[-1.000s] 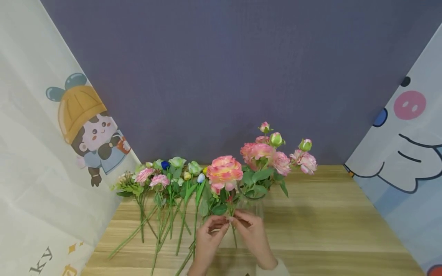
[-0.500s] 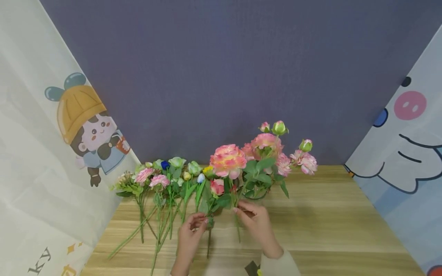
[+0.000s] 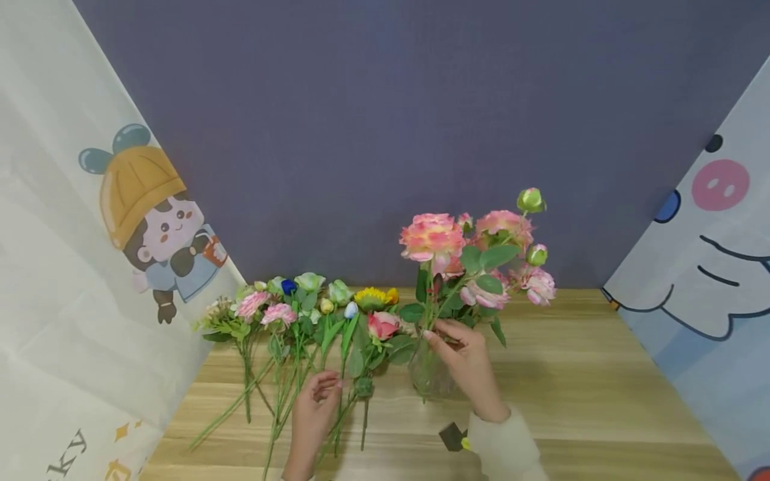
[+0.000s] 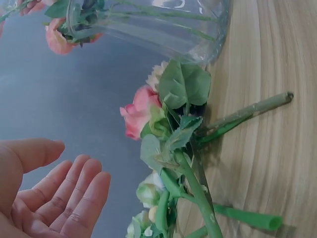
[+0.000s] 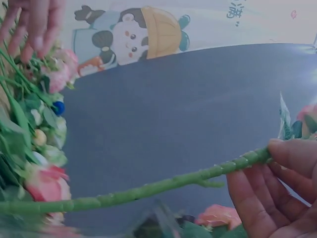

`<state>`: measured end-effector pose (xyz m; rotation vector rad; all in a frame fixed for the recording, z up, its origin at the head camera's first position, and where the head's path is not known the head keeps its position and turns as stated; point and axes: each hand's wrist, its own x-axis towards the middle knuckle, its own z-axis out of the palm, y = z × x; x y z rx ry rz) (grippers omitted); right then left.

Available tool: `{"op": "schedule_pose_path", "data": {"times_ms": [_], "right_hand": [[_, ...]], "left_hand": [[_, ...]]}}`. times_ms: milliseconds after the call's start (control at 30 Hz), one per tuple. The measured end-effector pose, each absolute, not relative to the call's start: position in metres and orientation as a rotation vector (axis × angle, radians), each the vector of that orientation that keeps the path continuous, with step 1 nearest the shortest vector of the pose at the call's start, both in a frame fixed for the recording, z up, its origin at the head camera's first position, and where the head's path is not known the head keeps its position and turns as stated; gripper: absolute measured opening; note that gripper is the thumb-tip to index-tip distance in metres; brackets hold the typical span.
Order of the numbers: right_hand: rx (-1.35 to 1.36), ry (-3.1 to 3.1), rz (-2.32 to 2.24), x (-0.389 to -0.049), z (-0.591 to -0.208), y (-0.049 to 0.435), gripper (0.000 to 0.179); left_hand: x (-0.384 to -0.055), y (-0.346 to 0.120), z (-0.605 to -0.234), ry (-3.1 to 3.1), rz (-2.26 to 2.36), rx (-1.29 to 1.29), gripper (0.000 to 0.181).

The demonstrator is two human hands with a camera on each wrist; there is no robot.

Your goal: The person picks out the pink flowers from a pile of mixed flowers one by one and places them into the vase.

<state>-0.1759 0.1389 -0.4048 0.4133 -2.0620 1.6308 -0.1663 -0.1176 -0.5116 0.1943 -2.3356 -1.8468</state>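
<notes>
"Pink, ruffled and big: that's the flower [image 3: 432,237] I make out above the right hand [image 3: 464,359]. Does my view match yours?"

"It does. I have it right of the table's [image 3: 577,414] middle, toward the back edge, bloom upright by the glass vase [image 3: 442,383]. My right wrist view shows thumb and fingers closed in a pinch on its green stem [image 5: 148,191]. Whether the stem's lower end sits inside the vase or in front, I can't tell."

"And the left hand [image 3: 314,409]?"

"Relaxed, fingers loosely extended and apart from the thumb, with nothing in them. I see it near the red rose [image 3: 383,325] and its leaves, just beside some stems."

"What else do you get?"

"More pink flowers [image 3: 537,285] at the vase, loose flowers [image 3: 279,314] from the back left corner along the back edge, a yellow sunflower [image 3: 371,298] among them, and a dark scrap [image 3: 451,437] toward the near edge, beside the right sleeve [image 3: 506,446]."
</notes>
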Motion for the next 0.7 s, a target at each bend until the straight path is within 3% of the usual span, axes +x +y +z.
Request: {"op": "schedule_pose_path", "data": {"times_ms": [700], "right_hand": [[0.076,-1.991,1.699,-0.199,-0.365,0.174,0.024]], "left_hand": [[-0.171,-0.134,-0.516,-2.451,-1.602,0.2,0.023]]}}
